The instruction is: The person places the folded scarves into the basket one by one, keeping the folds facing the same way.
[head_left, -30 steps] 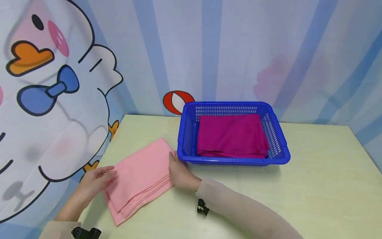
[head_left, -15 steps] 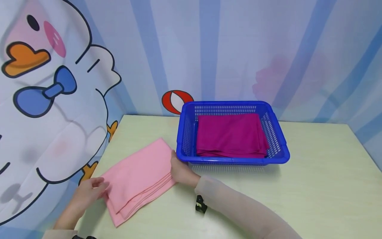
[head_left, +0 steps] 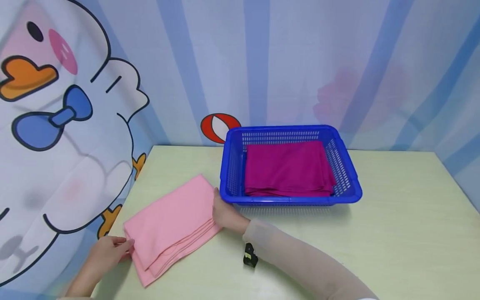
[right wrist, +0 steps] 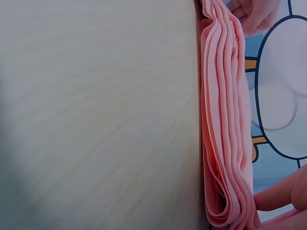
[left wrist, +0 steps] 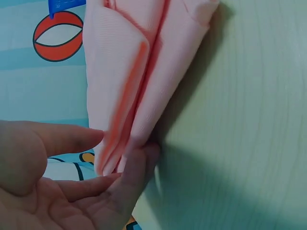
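Observation:
A pink cloth (head_left: 172, 221), folded into several layers, lies slantwise on the left part of the table. At its left end, my left hand (head_left: 106, 254) pinches the edge, thumb above and fingers underneath. My right hand (head_left: 228, 214) grips the opposite end, close to the basket's near left corner. From the left wrist, the thumb (left wrist: 79, 139) shows against the end of the folded cloth (left wrist: 115, 86). Stacked folds of the cloth (right wrist: 228, 110) stand out in the right wrist view, with part of the right hand (right wrist: 283, 201) at the lower right. Some fingertips are hidden by fabric.
Behind the right hand stands a blue plastic basket (head_left: 300, 200) holding a folded magenta cloth (head_left: 288, 168). The pale wooden table (head_left: 405, 225) meets a printed backdrop (head_left: 296, 62) at its back and left edges.
My left hand has slid left and toward me, from the cloth's upper left corner down its left edge. That corner now reaches farther left. My right hand has stayed at the right end.

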### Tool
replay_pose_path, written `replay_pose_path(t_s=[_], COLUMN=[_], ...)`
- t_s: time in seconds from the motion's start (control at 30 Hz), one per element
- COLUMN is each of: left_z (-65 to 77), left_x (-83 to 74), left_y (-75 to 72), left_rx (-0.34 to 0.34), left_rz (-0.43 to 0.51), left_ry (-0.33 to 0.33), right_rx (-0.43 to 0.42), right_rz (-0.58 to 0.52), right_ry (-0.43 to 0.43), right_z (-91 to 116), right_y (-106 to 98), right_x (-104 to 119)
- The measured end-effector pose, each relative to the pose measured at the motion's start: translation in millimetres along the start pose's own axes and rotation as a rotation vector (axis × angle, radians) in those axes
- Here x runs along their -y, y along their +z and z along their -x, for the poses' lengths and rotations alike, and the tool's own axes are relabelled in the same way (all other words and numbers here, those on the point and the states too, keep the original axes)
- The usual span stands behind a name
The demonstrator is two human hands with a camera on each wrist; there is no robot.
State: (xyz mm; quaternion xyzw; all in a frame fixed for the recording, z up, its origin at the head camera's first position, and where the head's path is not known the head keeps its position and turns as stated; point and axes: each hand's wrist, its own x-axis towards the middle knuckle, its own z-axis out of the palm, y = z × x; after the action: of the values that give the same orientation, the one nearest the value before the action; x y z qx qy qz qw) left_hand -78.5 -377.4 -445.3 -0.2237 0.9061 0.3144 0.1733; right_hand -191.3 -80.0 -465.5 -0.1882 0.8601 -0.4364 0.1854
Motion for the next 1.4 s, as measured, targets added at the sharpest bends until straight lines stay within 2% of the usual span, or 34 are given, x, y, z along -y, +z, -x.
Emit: replay_pose_path(t_s=[0.23,0.43,0.57,0.67,0.77,1.0,1.17,1.27,1.4], left_z=[-5.1,-0.8,0.6,-0.9,-3.9,-8.0,-7.1,-8.0,-11.8], left_x=[3.4,2.4,0.5,0.9,1.9,2.9,2.1,2.2,3.5], left_y=[2.6,7.1,10.7,12.2,12.8,10.2,7.7,5.8,5.2], left_rx=[0.046,0.07,0.076,0.06,0.045,0.058,0.051,0.054,0.077], left_rz=[0.235,0.366,0.369,0.31,0.252,0.261,0.281,0.329,0.442], left_ry=[-0.053,-0.074,-0.076,-0.07,-0.052,-0.042,-0.043,-0.055,-0.085], right_rx=[-0.003,0.007,-0.033,-0.067,-0.077,-0.094,-0.075,-0.058,-0.069], right_rz=[-0.052,-0.061,0.013,0.085,0.093,-0.02,-0.12,-0.17,-0.233], right_ry=[0.003,0.003,-0.035,-0.086,-0.113,-0.126,-0.071,-0.032,-0.007], right_z=[-0.4,-1.1,-2.9,-4.5,-5.5,-4.3,1.2,4.7,8.3], right_y=[-2.8,-2.2,-3.4,-4.4,-4.2,-0.6,-1.2,-2.3,-1.0], right_x=[-1.8,-1.9,-0.5,-0.8,-2.7,-5.0,-5.8,-4.4,-4.3])
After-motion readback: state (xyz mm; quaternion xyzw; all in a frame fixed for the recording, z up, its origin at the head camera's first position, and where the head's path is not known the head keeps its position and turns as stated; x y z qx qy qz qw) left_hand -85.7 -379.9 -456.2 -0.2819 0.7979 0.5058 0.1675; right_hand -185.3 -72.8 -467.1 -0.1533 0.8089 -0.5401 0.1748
